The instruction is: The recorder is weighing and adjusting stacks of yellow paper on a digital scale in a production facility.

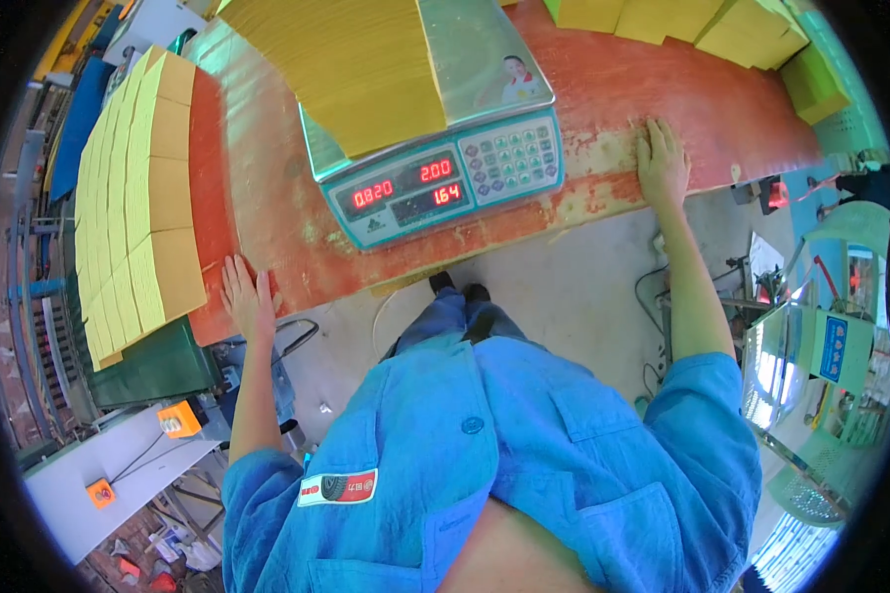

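Note:
My left hand (250, 298) lies flat on the near left edge of the red-topped table (623, 84), fingers stretched out and holding nothing. Farther right, my right hand (665, 163) also rests on the table's edge with its fingers out and nothing in them. Between them stands a digital counting scale (512, 153) with a lit red display and a keypad. A tall yellow stack (351, 74), seemingly of paper, sits on the left part of its metal pan. Neither hand touches the scale or the stack.
Rows of yellow stacks (133, 208) stand left of my left hand, on a dark green support (163, 361). More yellow blocks (677, 20) line the table's far right side. Green machinery (821, 346) is on the right. An orange control box (179, 419) stands at lower left.

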`<action>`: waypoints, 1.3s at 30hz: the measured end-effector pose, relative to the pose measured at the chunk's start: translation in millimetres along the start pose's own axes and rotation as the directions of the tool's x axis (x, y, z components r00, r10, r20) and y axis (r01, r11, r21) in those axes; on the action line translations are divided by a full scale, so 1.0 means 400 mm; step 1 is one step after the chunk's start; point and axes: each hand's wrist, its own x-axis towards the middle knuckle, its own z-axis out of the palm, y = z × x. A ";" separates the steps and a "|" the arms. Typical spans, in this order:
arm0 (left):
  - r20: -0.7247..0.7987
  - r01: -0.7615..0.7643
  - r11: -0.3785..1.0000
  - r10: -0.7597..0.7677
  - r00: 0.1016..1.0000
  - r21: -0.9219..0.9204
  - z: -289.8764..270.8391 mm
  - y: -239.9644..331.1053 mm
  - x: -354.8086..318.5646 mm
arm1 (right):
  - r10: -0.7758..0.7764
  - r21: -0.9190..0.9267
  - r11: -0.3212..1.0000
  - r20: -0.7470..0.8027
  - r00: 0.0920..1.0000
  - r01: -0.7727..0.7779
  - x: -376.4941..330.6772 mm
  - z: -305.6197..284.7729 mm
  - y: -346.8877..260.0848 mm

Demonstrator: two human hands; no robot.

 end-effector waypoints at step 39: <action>-0.139 -0.885 0.091 0.975 0.172 -0.456 -0.069 1.153 1.070 | 0.155 0.107 0.982 0.041 0.987 -0.158 0.028 -0.112 -0.098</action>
